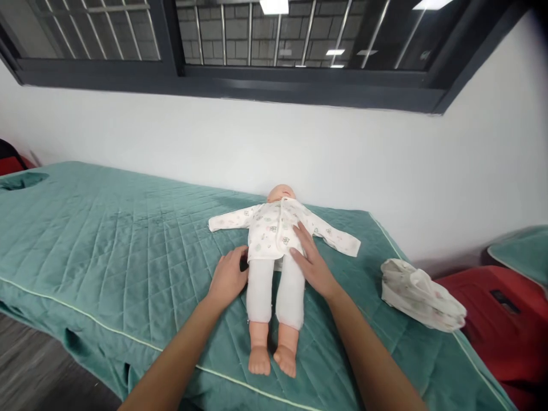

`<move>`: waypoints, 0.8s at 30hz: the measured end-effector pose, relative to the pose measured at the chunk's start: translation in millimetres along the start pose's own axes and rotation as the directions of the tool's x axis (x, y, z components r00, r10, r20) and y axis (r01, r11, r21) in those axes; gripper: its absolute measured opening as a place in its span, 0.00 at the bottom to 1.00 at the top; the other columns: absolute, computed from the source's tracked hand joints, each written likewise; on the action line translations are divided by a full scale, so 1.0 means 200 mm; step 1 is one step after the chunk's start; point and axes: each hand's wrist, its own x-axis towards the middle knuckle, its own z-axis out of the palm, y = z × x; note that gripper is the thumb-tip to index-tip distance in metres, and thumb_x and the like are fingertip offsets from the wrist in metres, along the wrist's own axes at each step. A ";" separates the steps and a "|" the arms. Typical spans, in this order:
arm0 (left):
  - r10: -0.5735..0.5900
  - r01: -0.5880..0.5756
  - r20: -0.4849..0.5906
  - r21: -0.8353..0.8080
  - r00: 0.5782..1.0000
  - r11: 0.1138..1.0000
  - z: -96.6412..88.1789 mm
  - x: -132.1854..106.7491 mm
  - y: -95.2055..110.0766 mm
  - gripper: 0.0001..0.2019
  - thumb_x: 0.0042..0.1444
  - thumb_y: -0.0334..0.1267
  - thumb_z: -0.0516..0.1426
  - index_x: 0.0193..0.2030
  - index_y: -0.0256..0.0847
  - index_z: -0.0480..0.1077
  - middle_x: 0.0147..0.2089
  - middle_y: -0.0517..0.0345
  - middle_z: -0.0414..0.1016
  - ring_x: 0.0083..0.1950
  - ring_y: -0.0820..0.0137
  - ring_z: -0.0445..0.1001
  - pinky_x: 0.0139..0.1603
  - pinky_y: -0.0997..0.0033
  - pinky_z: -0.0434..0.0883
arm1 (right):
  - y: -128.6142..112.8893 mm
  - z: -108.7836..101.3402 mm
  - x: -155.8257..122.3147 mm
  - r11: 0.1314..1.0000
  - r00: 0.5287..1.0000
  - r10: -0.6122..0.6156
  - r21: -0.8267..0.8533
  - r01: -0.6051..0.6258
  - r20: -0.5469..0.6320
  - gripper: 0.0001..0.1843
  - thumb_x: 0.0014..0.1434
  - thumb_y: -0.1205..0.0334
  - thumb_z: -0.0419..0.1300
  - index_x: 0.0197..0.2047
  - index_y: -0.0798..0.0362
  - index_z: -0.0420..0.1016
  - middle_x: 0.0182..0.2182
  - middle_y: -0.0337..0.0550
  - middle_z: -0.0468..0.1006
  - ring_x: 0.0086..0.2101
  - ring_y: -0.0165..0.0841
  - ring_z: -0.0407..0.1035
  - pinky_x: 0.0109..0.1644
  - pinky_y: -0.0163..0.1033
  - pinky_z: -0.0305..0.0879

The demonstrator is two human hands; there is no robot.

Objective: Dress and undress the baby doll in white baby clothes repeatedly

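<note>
A baby doll [259, 359] lies on its back in the middle of the green quilted bed cover [141, 251], its feet towards me. It wears a white patterned jacket [268, 225], closed down the front, with both sleeves spread out to the sides, and white trousers [260, 291]. My right hand [314, 265] rests on the jacket's lower right side, fingers stretched and thumb apart. Beside the doll's hip on the left is my left hand [230, 275], its fingers slightly bent, with a gap between thumb and fingers. Its fingertips are partly hidden at the doll's side.
A bundled white patterned cloth [422, 294] lies near the bed's right edge. Past that edge stands a red plastic chair [499, 319]. Behind the bed rise a white wall [192, 137] and a dark-framed window [299, 88]. A face hole [23, 180] shows at far left.
</note>
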 end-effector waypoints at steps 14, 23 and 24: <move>0.161 -0.160 -0.204 0.024 0.966 0.987 -0.01 -0.03 -0.05 0.06 0.60 0.36 0.52 0.33 0.42 0.68 0.38 0.57 0.71 0.43 0.64 0.67 0.47 0.63 0.66 | 0.00 -0.01 -0.22 0.981 0.952 0.053 -0.160 -0.105 -0.301 0.23 0.59 0.67 0.54 0.57 0.49 0.69 0.50 0.47 0.71 0.48 0.40 0.68 0.53 0.49 0.67; 0.094 -0.088 -0.237 0.037 0.967 0.995 -0.01 -0.05 -0.04 0.04 0.56 0.34 0.54 0.31 0.43 0.67 0.39 0.57 0.75 0.47 0.62 0.67 0.51 0.59 0.67 | -0.03 -0.05 -0.27 0.993 0.893 0.020 -0.099 -0.072 -0.450 0.09 0.54 0.69 0.53 0.34 0.52 0.73 0.35 0.40 0.71 0.36 0.35 0.66 0.42 0.42 0.64; 0.084 -0.088 -0.250 -0.005 0.965 0.996 0.00 -0.04 -0.05 0.03 0.54 0.32 0.54 0.33 0.43 0.68 0.42 0.56 0.75 0.50 0.62 0.67 0.53 0.59 0.67 | -0.03 -0.05 -0.27 0.994 0.891 0.039 -0.070 -0.079 -0.452 0.09 0.53 0.70 0.53 0.34 0.51 0.73 0.35 0.40 0.70 0.37 0.35 0.66 0.43 0.42 0.64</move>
